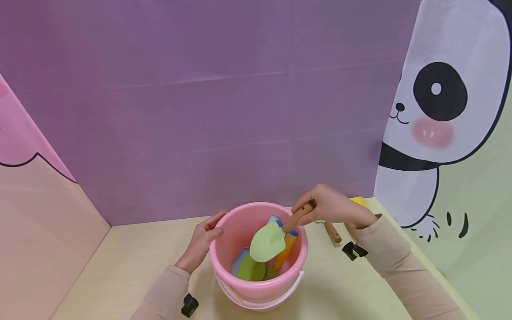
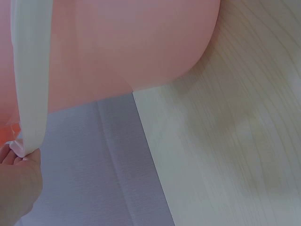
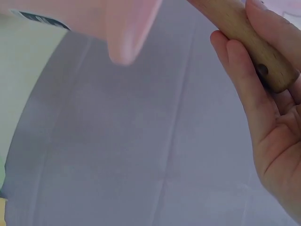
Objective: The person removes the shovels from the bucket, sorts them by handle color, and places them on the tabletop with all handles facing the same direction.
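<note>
A pink bucket (image 1: 256,291) stands on the table in the head view, its white handle (image 2: 33,70) hanging down at the front. My left hand (image 1: 202,242) grips its left rim, the thumb over the edge and the fingers outside. Above the opening, my right hand (image 1: 330,205) pinches the wooden handle (image 3: 244,37) of a toy trowel. The trowel's pale green blade (image 1: 267,242) tilts down into the bucket. Inside lie green pieces (image 1: 251,269), an orange piece (image 1: 286,253) and a grey-blue piece (image 1: 240,260), partly hidden by the blade.
Right of the bucket, a wooden-handled tool (image 1: 332,232) lies on the table (image 1: 344,280). Another wooden handle (image 1: 352,231) and a yellow thing (image 1: 359,202) are partly hidden by the right arm. A purple wall (image 1: 192,133) rises behind; a panda-printed panel (image 1: 408,191) stands right.
</note>
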Action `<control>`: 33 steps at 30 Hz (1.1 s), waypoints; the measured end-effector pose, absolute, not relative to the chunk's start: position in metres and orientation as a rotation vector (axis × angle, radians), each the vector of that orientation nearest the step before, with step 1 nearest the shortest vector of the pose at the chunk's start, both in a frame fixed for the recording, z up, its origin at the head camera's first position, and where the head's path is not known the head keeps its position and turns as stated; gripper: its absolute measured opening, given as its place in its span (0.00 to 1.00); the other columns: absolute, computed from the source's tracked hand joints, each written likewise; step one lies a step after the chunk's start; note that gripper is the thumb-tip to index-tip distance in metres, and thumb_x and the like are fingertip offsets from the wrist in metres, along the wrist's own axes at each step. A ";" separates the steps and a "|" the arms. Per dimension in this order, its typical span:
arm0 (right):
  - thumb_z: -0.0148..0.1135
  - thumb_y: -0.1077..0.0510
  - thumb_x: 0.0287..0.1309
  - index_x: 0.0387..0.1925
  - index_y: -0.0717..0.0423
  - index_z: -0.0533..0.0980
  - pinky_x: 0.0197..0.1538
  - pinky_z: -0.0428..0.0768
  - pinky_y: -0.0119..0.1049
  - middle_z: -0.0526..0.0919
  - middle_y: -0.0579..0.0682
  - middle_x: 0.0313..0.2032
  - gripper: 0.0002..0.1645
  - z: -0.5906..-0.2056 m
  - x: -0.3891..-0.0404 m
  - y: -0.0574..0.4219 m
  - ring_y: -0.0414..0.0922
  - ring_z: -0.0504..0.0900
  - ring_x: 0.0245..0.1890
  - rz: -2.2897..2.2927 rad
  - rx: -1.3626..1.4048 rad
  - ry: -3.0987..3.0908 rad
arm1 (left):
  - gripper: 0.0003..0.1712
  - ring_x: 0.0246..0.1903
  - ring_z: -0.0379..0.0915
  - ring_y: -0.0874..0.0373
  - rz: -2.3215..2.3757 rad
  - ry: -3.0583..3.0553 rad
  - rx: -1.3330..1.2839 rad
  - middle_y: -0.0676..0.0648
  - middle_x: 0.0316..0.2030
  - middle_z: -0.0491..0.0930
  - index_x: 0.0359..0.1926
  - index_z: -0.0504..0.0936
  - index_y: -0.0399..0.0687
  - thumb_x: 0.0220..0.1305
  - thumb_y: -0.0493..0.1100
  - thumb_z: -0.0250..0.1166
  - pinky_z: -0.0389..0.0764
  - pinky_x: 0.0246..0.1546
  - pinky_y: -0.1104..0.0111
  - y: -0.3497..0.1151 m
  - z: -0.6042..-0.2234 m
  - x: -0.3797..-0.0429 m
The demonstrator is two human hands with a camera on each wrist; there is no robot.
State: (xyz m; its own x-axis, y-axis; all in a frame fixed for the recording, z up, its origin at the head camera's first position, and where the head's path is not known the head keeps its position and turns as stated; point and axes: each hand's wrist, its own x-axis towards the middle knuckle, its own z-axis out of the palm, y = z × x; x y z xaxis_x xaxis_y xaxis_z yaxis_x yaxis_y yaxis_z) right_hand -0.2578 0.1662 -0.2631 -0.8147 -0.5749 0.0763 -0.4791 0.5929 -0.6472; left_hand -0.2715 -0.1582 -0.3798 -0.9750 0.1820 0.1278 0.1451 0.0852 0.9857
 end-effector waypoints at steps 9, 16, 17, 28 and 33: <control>0.71 0.58 0.43 0.36 0.52 0.84 0.22 0.72 0.28 0.83 0.47 0.28 0.14 -0.252 -0.260 0.190 0.42 0.74 0.22 -1.150 -0.879 2.694 | 0.31 0.46 0.74 0.69 2.076 2.304 0.329 0.41 0.60 0.69 0.62 0.69 0.44 0.54 0.31 0.50 0.76 0.43 0.77 -0.160 -0.380 -0.273; 0.70 0.57 0.43 0.38 0.56 0.83 0.22 0.72 0.27 0.83 0.50 0.27 0.16 -0.248 -0.260 0.205 0.38 0.72 0.18 -1.258 -0.766 2.718 | 0.30 0.46 0.73 0.71 2.087 2.280 0.339 0.39 0.60 0.68 0.62 0.67 0.41 0.55 0.31 0.50 0.75 0.45 0.78 -0.160 -0.382 -0.270; 0.70 0.57 0.43 0.38 0.57 0.83 0.21 0.70 0.27 0.83 0.51 0.26 0.16 -0.248 -0.259 0.206 0.37 0.70 0.16 -1.270 -0.752 2.732 | 0.30 0.46 0.73 0.71 2.087 2.277 0.341 0.39 0.60 0.68 0.62 0.67 0.41 0.55 0.31 0.49 0.75 0.45 0.78 -0.160 -0.382 -0.269; 0.70 0.54 0.45 0.41 0.59 0.81 0.29 0.77 0.28 0.82 0.52 0.28 0.20 -0.254 -0.264 0.218 0.40 0.75 0.22 -1.461 -0.595 2.806 | 0.30 0.46 0.74 0.69 2.098 2.253 0.395 0.39 0.61 0.68 0.62 0.67 0.41 0.55 0.31 0.49 0.75 0.45 0.77 -0.159 -0.380 -0.271; 0.69 0.55 0.46 0.43 0.62 0.80 0.32 0.81 0.30 0.83 0.56 0.32 0.22 -0.265 -0.271 0.220 0.41 0.81 0.25 -1.570 -0.549 2.790 | 0.31 0.46 0.74 0.69 2.102 2.241 0.395 0.39 0.61 0.67 0.63 0.67 0.41 0.55 0.31 0.50 0.75 0.45 0.77 -0.159 -0.380 -0.272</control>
State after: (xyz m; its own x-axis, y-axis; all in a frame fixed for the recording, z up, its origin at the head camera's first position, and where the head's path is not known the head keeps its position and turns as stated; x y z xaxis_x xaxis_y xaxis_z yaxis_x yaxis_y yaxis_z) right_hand -0.2710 0.2195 -0.2653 -0.9374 -0.2379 0.2542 -0.3407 0.4769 -0.8102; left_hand -0.2718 -0.1594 -0.3801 -0.9666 0.2137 0.1414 0.1547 0.0470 0.9868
